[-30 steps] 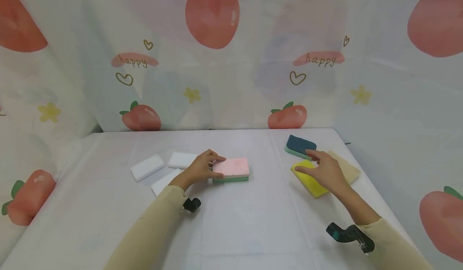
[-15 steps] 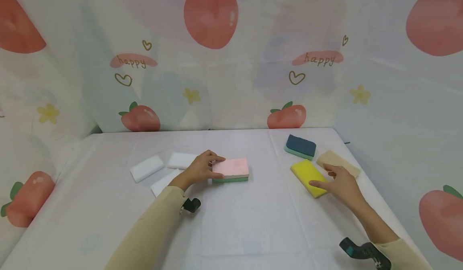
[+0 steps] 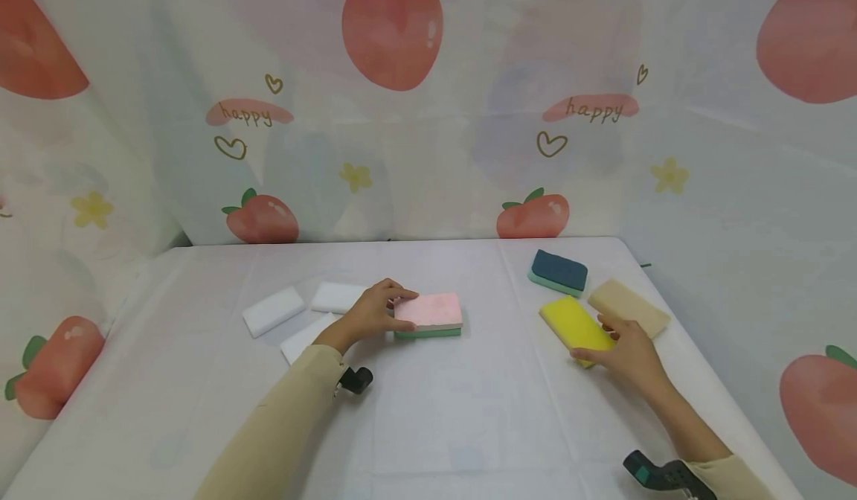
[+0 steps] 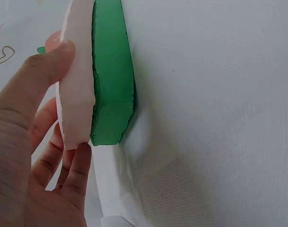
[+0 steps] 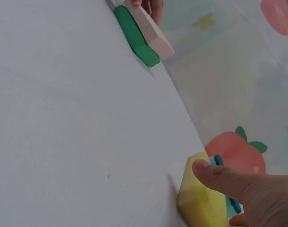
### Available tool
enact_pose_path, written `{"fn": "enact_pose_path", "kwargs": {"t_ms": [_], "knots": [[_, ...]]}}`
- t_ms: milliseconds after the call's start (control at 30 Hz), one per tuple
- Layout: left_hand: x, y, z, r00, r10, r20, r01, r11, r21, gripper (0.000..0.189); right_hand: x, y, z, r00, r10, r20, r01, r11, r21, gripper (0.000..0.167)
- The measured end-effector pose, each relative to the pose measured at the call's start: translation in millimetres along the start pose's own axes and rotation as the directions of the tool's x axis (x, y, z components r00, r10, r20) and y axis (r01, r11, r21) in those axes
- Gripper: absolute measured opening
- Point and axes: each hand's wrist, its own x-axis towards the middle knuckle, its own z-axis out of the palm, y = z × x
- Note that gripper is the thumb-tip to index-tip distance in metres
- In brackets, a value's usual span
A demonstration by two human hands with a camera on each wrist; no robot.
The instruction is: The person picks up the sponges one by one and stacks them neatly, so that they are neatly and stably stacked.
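Note:
In the head view, a pink sponge (image 3: pixel 428 309) lies on top of a green sponge (image 3: pixel 435 332) near the table's middle. My left hand (image 3: pixel 372 312) holds the pink one by its left end, thumb on the near side and fingers at the left end and far side. At the right, my right hand (image 3: pixel 629 353) grips the near right end of a yellow sponge (image 3: pixel 570 320). Its thumb presses the yellow sponge's side in the right wrist view, where the other fingers are mostly hidden. Close by lies a beige sponge (image 3: pixel 626 299), partly behind that hand.
A dark blue sponge (image 3: pixel 559 269) lies over a light green sponge (image 3: pixel 552 284) at the back right. Left of my left hand lie white sponges (image 3: pixel 273 311), one partly hidden by the wrist. A printed curtain (image 3: pixel 442 165) stands behind the white table (image 3: pixel 462 425).
My right hand has moved from beside the dark blue sponge toward me, and its thumb and fingers have closed on the yellow sponge. The left hand stays on the pink sponge.

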Motion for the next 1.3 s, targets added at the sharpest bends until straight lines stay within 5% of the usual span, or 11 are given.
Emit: {"fn": "enact_pose_path", "kwargs": {"t_ms": [1300], "knots": [[-2.7, 1.9, -0.6, 1.0, -0.012, -0.003, 0.012, 0.999, -0.03, 0.059, -4.0, -0.5, 7.6, 0.999, 0.034, -0.006, -0.034, 0.999, 0.014, 0.092]]}}
